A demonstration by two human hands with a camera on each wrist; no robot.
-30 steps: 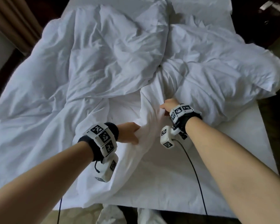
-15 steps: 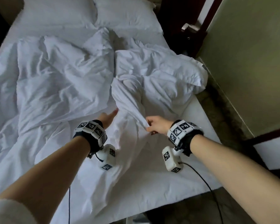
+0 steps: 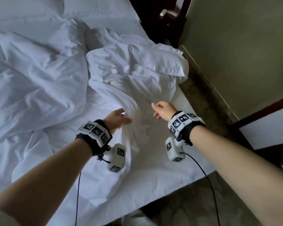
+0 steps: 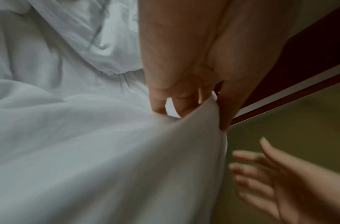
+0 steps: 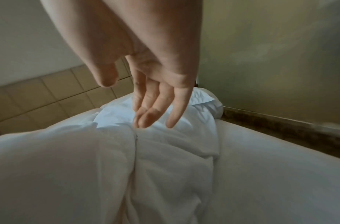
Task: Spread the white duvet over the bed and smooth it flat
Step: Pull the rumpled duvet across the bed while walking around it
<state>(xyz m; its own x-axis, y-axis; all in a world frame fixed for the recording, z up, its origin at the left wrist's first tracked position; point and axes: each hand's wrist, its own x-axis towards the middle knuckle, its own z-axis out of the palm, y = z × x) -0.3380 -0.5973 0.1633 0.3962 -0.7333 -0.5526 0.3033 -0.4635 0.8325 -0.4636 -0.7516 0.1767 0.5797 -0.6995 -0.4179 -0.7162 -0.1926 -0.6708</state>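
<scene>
Left hand (image 3: 117, 119) pinches a raised duvet (image 3: 39, 82) fold — right hand (image 3: 164, 110) hovers beside it, fingers loosely spread, empty.

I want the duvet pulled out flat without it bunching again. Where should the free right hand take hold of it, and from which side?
Probably on the raised fold of the duvet just beside where the left hand pinches it. The right hand hovers open to that fold's right, so coming in from the right is shortest. The cloth stands up there as a ridge that fingers can close round; elsewhere it lies crumpled.
</scene>
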